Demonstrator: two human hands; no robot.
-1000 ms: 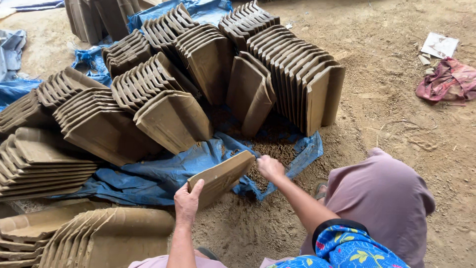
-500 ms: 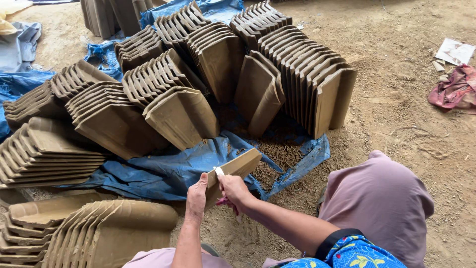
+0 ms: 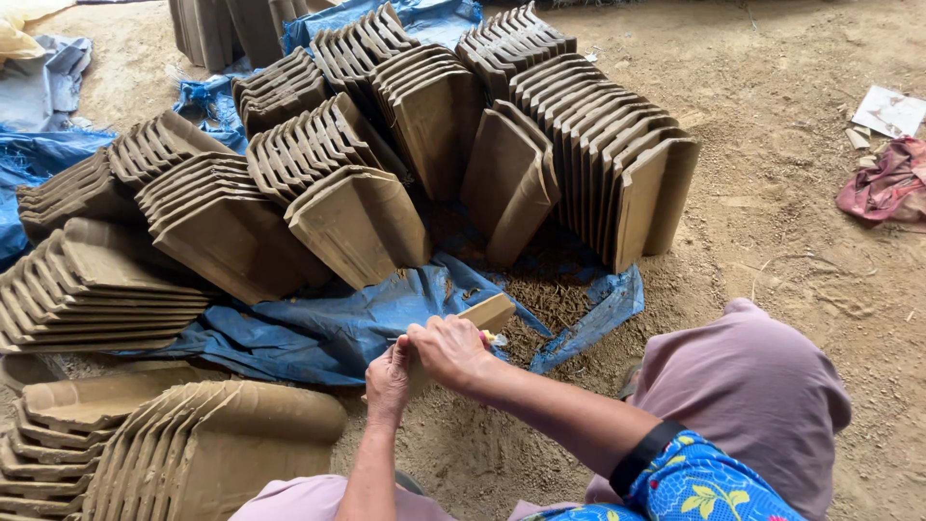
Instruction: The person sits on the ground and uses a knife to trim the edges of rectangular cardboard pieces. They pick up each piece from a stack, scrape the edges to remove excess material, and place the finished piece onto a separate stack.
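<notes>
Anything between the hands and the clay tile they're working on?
Nothing visible. Both the left hand and the right hand are already closed on the tile, which is held edge-on over the blue tarp. The hands hide most of it, so only its far end shows.

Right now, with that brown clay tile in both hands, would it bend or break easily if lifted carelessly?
Probably stiff rather than floppy: the tile juts straight out past the right hand and left hand without sagging. Likely brittle at the edges: crumbs lie on the blue sheet nearby. Its matte, dusty surface suggests little slip.
</notes>
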